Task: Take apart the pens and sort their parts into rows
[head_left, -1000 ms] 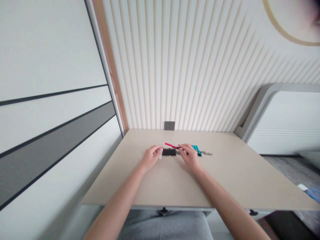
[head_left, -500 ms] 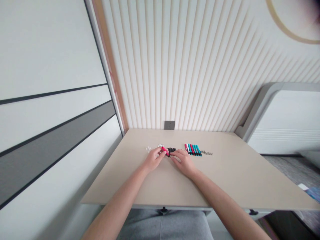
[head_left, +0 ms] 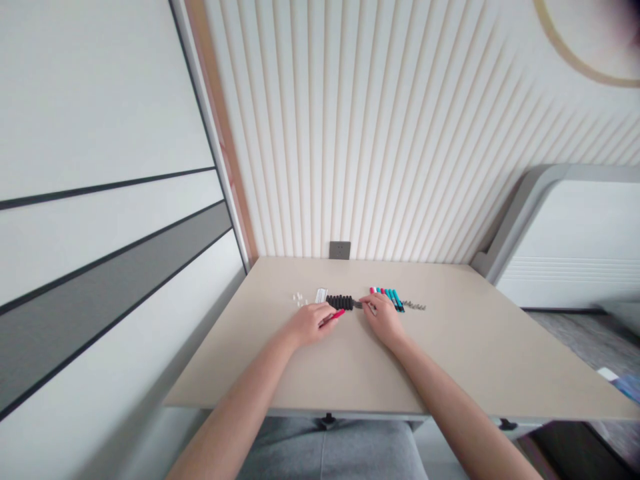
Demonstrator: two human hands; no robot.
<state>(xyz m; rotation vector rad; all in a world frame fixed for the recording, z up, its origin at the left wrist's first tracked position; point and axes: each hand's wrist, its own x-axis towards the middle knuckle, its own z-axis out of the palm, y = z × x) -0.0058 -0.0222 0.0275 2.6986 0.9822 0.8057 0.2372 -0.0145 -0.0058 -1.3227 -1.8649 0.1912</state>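
My left hand (head_left: 307,325) is closed around a pinkish-red marker barrel (head_left: 336,315), which slants up to the right over the table. My right hand (head_left: 383,317) lies to the right of a row of black marker parts (head_left: 339,303). Its thumb and fingers come together beside some small dark grey pieces (head_left: 357,304); what they pinch is too small to make out. Behind that hand lies a row of red, white and teal markers (head_left: 395,299), partly covered by it.
White slim sticks (head_left: 321,295) and small white bits (head_left: 299,299) lie left of the black parts. Small metallic clips (head_left: 415,306) trail off to the right on the beige table (head_left: 350,373). A socket (head_left: 340,250) sits on the ribbed wall behind.
My left hand has drawn the pinkish-red barrel slightly down, tilting it the other way. My right hand has shifted right, uncovering the black parts and covering part of the marker row.
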